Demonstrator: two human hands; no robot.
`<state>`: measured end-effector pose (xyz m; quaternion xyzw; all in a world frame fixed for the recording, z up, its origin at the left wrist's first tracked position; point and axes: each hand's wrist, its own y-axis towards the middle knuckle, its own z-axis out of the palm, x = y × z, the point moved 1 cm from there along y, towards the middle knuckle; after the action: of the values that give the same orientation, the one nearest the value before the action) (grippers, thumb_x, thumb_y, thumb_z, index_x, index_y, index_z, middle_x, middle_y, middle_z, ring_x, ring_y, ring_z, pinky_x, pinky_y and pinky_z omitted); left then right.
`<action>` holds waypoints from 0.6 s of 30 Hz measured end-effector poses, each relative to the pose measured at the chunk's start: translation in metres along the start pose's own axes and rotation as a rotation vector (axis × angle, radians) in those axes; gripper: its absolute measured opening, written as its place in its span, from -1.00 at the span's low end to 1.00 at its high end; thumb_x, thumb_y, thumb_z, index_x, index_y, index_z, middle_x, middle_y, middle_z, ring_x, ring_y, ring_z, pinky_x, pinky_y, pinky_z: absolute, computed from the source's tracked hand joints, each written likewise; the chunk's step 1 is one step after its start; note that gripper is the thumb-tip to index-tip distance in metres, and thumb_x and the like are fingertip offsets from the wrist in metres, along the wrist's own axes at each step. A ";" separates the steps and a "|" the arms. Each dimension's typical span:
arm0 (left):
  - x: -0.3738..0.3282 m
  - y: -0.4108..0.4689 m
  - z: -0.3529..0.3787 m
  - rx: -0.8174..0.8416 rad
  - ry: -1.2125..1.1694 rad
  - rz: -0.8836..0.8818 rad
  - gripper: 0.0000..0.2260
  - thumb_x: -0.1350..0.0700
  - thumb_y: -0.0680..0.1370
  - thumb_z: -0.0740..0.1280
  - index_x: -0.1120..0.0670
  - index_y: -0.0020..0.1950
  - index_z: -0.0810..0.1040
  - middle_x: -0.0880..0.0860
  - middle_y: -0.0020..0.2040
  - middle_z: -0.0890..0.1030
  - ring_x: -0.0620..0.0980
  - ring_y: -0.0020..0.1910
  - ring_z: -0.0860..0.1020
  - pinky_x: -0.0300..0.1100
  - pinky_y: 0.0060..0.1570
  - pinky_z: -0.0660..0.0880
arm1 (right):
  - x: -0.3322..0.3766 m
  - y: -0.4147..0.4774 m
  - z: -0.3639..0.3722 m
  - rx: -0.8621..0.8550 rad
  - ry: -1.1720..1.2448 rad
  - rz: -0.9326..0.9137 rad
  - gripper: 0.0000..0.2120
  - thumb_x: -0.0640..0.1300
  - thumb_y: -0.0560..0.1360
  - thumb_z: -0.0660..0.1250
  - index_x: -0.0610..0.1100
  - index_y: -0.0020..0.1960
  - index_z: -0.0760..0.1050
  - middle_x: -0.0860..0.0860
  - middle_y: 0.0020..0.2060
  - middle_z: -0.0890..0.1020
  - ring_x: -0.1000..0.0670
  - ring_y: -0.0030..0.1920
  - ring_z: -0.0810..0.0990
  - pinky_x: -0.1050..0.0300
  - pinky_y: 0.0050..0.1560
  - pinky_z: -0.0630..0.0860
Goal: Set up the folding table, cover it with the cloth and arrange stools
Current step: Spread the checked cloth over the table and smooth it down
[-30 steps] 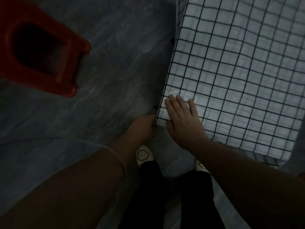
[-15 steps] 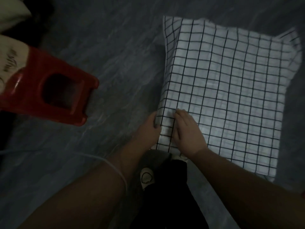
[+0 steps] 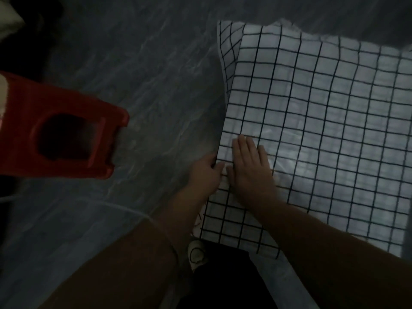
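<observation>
A white cloth with a black grid [image 3: 323, 121] lies spread over the folding table, which it hides; its left edge hangs down over the table's side. My left hand [image 3: 204, 172] grips that hanging left edge, thumb on top and fingers behind the fabric. My right hand [image 3: 249, 166] lies flat on the cloth beside it, fingers straight, pressing the fabric down near the table's left edge. A red plastic stool [image 3: 55, 134] with a hand hole in its seat stands on the floor to the left, apart from the table.
The floor [image 3: 138, 81] is dark grey marbled tile, dimly lit. My feet in light slippers [image 3: 196, 255] stand just below the table's near corner. Dark and pale shapes sit at the far left edge [image 3: 9, 21] behind the stool.
The view has shifted, so the cloth's left edge and corner sit closer. My right hand slid a little forward with its fingers flattened; my left hand kept hold of the hanging edge.
</observation>
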<state>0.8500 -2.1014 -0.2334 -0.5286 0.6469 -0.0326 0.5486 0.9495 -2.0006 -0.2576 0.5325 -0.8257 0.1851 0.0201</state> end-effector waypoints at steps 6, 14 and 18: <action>-0.020 0.014 -0.012 0.147 -0.023 -0.204 -0.77 0.30 0.58 0.29 0.24 0.23 0.59 0.18 0.09 0.64 -0.08 -0.15 0.56 -0.38 -0.29 0.48 | 0.001 0.001 -0.011 0.072 0.031 0.029 -0.36 0.11 0.67 -0.05 -0.17 0.63 -0.09 -0.11 0.62 -0.05 -0.09 0.62 -0.14 -0.15 0.58 -0.10; -0.080 0.063 -0.037 0.089 0.106 -0.233 -0.79 0.11 0.55 0.39 0.20 0.12 0.59 0.09 0.01 0.61 0.04 0.06 0.57 -0.16 0.03 0.48 | -0.008 0.026 -0.061 0.035 0.275 0.108 -0.50 0.01 0.61 0.10 -0.16 0.50 0.33 -0.11 0.48 0.39 -0.13 0.47 0.32 -0.10 0.49 0.25; -0.116 0.098 -0.040 -0.066 0.118 -0.074 -0.69 0.11 0.58 0.34 0.15 0.31 0.48 0.06 0.13 0.56 -0.04 0.04 0.51 -0.25 -0.02 0.40 | -0.029 0.065 -0.086 -0.119 0.323 0.108 -0.53 -0.15 0.60 0.25 -0.22 0.48 0.35 -0.17 0.47 0.39 -0.16 0.47 0.32 -0.07 0.50 0.21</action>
<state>0.7382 -1.9968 -0.2001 -0.5671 0.6588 -0.0626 0.4905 0.8901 -1.9239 -0.2030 0.4486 -0.8486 0.2197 0.1742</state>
